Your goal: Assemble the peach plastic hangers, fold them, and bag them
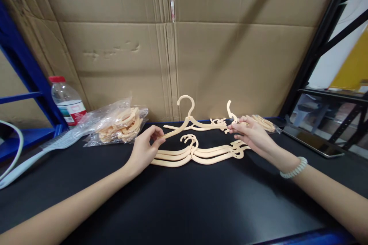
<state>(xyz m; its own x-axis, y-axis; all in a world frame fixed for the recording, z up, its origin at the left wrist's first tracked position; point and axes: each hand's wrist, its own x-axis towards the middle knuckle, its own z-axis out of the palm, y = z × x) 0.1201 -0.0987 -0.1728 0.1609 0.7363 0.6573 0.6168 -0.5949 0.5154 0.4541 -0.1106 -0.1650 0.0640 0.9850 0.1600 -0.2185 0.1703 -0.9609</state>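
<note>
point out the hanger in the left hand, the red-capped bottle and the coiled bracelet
Held hanger (189, 118), head view: the neck below its hook.
Bottle (70, 108), head view: the printed label.
Bracelet (294, 170), head view: middle of the visible coils.

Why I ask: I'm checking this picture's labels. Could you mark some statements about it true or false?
1. The left hand pinches a cream, hook-topped plastic hanger. True.
2. The clear, round plastic bottle has a blue cap. False: its cap is red.
3. More cream hangers lie on the smooth black tabletop. True.
4. A pale, coiled bracelet circles the wrist of the right hand. True.
5. The pale, long-handled plastic brush lies between the hands. False: it lies left of both.
</note>
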